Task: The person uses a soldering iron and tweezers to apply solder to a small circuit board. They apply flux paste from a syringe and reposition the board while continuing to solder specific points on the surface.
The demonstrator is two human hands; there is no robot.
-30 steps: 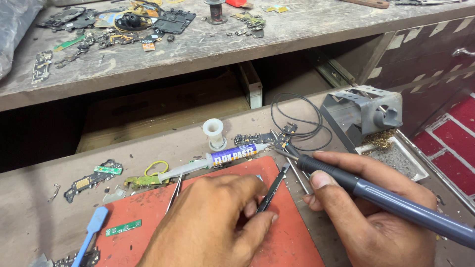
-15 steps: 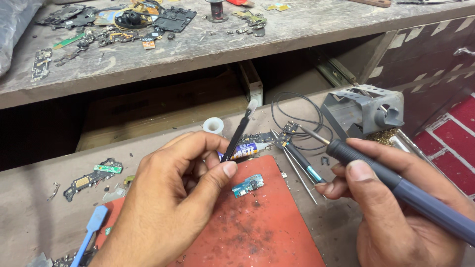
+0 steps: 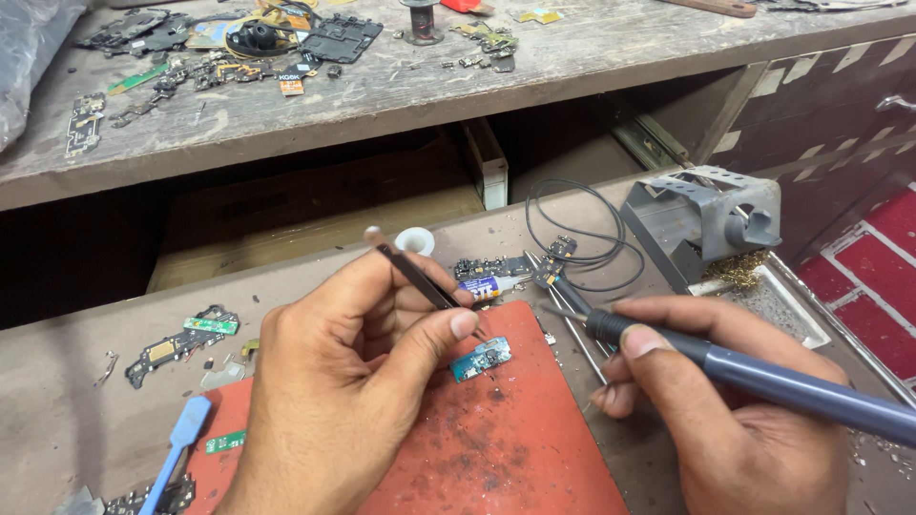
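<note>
My left hand (image 3: 348,381) grips black tweezers (image 3: 412,272), their tips reaching down to a small blue-green circuit board (image 3: 480,359) that lies on a red work mat (image 3: 506,448). My right hand (image 3: 725,401) holds a blue-handled soldering iron (image 3: 763,377) like a pen. Its tip points left and hovers just right of the small board, not touching it.
A grey metal iron stand (image 3: 701,224) with brass wool sits at the right beside a coiled black wire (image 3: 572,224). A flux tube (image 3: 491,284), a small white ring (image 3: 415,240), loose boards (image 3: 181,339) and a blue pry tool (image 3: 176,448) lie about. The upper shelf (image 3: 401,91) carries scattered phone parts.
My left hand has turned the tweezers from lying flat on the mat to an upright grip, tips down at the small board. My right hand has brought the iron closer to the board.
</note>
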